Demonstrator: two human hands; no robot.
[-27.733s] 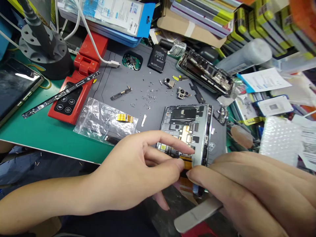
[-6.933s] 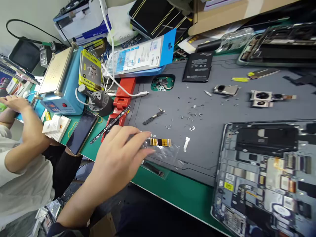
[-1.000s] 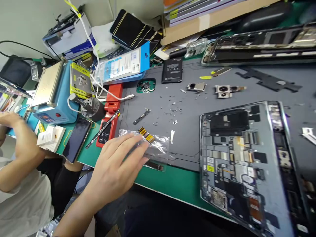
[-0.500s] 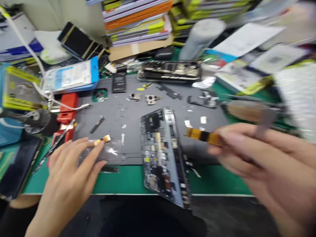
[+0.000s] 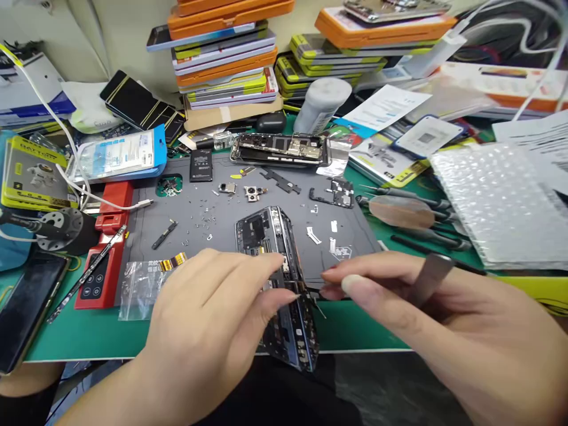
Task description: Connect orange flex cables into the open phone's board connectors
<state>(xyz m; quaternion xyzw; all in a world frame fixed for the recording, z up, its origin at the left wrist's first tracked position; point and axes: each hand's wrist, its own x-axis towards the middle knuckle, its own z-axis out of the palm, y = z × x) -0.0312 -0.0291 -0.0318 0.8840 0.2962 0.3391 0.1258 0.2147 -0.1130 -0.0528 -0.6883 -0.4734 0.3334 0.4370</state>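
Note:
An opened phone (image 5: pixel 270 228) stands tilted at the front table edge, its circuit board and inner parts exposed. My left hand (image 5: pixel 208 319) is in front of the phone, covering part of it. Its thumb and index finger are apart with nothing visible between them; whether they touch the phone I cannot tell. My right hand (image 5: pixel 426 313) grips metal tweezers (image 5: pixel 432 275), with a thin dark end pointing at the phone's right side. Orange striped flex cable (image 5: pixel 173 261) lies on a clear plastic bag (image 5: pixel 139 290), left of the left hand.
Loose screws, a camera module (image 5: pixel 254 193), a battery (image 5: pixel 201 165) and metal shields lie on the grey mat (image 5: pixel 284 177). A red device (image 5: pixel 95 278) and a phone (image 5: pixel 33 302) sit left. Screwdrivers (image 5: pixel 408 195) and bubble wrap (image 5: pixel 501 201) lie right. Boxes are stacked behind.
My left hand has moved right, from the plastic bag to the phone. My right hand has moved left toward the phone; the flex cable it held no longer shows there.

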